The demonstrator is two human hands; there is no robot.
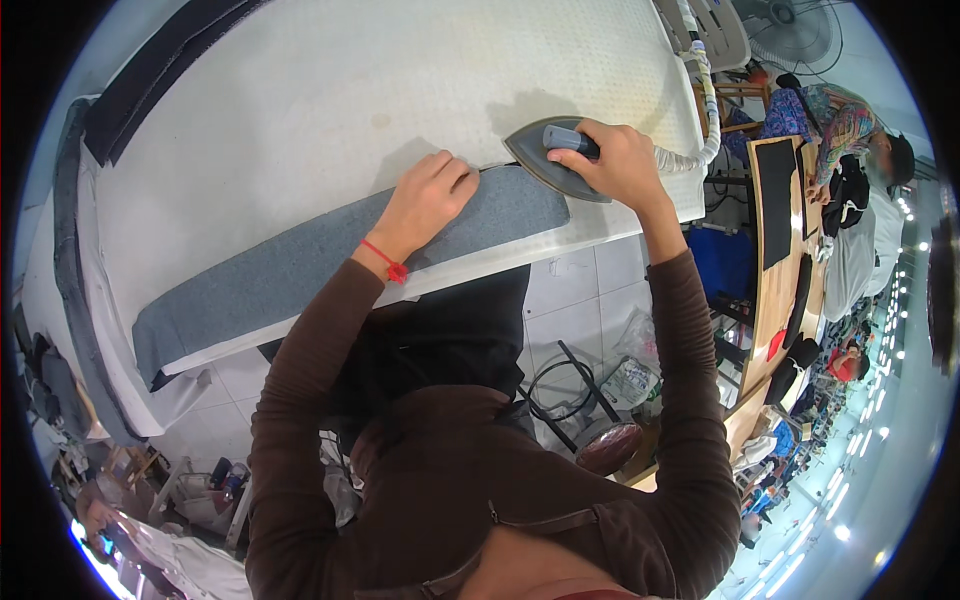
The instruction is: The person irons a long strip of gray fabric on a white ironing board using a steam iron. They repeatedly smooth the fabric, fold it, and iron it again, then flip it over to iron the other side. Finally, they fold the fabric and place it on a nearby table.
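My right hand (618,165) is wrapped round the dark handle of an iron (540,150). The iron's plate rests over the right end of a long blue-grey strip of cloth (300,258), which lies along the near edge of a white padded ironing table (330,110). My left hand (432,200), with a red string bracelet on its wrist, is at the strip's far edge, a little left of the iron. Its fingers are curled and pressed together at the cloth edge; whatever they pinch is too small to make out.
A wrapped hose (708,110) runs down the table's right side. Dark folded cloth (150,85) lies at the far left. To the right stands a wooden workbench (775,290) with dark pieces, where another person (850,120) bends over. A round stool (608,445) stands on the tiled floor.
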